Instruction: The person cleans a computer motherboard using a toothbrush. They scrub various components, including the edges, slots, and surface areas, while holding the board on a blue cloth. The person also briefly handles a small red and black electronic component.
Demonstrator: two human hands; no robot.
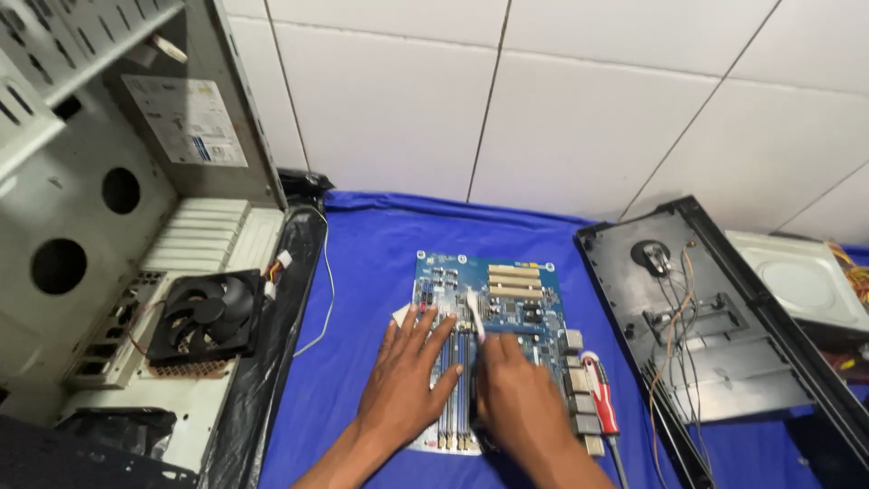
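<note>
Motherboard (493, 340) lies out of the case (100, 244), mid-cloth (362, 299). Your left hand (412, 367) rests flat, fingers spread, on the memory slots (457, 385); your right hand (516, 394) grips a white brush (474, 314). Brushing looks underway, far edge untouched.

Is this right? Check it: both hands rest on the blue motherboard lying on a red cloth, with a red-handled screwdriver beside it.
One detail is wrong: the cloth is blue, not red, as the head view shows. The left hand and right hand do rest on the blue motherboard, with the red-handled screwdriver beside it.
</note>
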